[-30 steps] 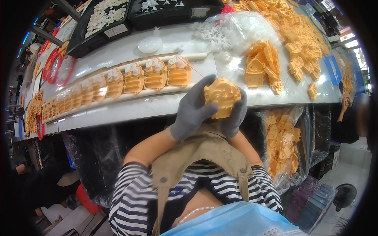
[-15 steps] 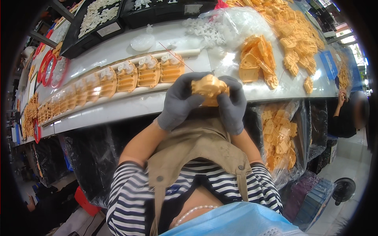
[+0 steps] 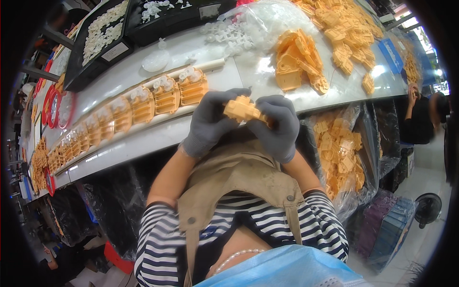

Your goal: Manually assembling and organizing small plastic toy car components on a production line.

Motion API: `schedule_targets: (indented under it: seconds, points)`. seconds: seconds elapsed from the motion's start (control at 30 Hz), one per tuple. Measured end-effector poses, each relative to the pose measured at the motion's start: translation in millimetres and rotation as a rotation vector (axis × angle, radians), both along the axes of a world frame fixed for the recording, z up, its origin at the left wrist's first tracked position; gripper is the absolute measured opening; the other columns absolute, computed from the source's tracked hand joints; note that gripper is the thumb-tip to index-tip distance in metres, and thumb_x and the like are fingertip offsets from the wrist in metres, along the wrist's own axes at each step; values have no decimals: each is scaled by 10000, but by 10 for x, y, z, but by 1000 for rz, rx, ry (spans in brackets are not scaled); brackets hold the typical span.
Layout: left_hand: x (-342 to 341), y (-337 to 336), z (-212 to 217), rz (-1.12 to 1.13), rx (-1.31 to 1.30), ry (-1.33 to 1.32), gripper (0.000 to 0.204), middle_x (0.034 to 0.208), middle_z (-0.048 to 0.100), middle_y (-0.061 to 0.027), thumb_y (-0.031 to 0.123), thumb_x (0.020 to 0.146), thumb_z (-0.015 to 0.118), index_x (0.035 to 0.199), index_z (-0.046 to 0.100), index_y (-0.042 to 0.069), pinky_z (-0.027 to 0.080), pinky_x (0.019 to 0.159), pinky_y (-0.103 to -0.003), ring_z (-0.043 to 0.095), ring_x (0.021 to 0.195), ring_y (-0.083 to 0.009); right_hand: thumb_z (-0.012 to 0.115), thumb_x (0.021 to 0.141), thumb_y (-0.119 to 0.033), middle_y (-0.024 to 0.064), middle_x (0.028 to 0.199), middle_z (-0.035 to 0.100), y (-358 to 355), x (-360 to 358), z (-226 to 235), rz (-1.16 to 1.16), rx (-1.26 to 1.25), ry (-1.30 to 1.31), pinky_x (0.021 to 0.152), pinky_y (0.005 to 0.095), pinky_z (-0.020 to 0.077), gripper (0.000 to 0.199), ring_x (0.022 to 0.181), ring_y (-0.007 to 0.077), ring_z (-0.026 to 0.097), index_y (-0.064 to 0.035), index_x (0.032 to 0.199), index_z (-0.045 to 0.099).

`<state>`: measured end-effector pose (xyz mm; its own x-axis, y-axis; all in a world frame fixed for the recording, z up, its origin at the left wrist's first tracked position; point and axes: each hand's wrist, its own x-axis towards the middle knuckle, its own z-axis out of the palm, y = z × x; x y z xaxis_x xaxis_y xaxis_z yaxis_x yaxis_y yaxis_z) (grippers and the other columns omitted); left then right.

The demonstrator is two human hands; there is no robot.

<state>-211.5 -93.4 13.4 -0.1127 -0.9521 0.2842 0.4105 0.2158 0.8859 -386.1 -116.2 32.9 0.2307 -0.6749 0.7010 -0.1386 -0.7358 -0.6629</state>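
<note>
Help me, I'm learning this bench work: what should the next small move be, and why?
Perhaps rotate the orange part slightly to bring its broad face up: the left hand and right hand both grip it, and it seems tilted nearly edge-on.

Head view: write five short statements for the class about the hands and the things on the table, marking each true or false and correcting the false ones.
1. The left hand and the right hand both hold one yellow-orange part. True.
2. Both hands are bare. False: they wear grey gloves.
3. A row of similarly coloured pieces lies left of the hands. True.
4. Black trays hold small white pieces. True.
5. Nothing lies beyond the right hand. False: a heap of yellow-orange parts does.
</note>
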Motion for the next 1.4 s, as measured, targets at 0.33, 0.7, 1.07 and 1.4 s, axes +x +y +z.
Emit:
schedule_targets:
  seconds: [0.33, 0.7, 1.07, 1.4]
  points:
    - [-48, 8, -61, -88, -108, -58, 404, 1237, 529, -151, -22, 779, 672, 1157, 546, 45, 427, 975, -337, 517, 1137, -224, 801, 621, -35, 107, 901, 589, 5, -55, 12, 0, 108, 86, 695, 295, 503, 395, 787, 234, 613, -58, 965, 608]
    - [-216, 37, -57, -16, -78, -63, 394, 1221, 551, -138, -35, 774, 669, 1151, 574, 28, 442, 964, -331, 540, 1111, -217, 795, 650, -74, 118, 934, 608, -85, -167, -36, 11, 161, 77, 724, 299, 510, 378, 814, 241, 630, -51, 981, 613]
    - [-450, -101, -122, -129, 210, 25, 604, 1356, 456, -137, 119, 879, 624, 1394, 328, 8, 372, 1050, -348, 461, 1234, -223, 667, 859, -303, 76, 978, 564, -539, -1130, -423, -673, 350, -379, 612, 266, 488, 489, 809, 160, 567, 2, 1184, 467]
    - [-427, -103, -222, -107, 332, -174, 399, 1250, 554, -113, 46, 902, 549, 1290, 473, -11, 407, 988, -295, 517, 1161, -174, 685, 799, -439, 166, 1028, 622, -2919, -2939, -957, -727, 149, 576, 756, 330, 510, 678, 901, 235, 619, -18, 1280, 459]
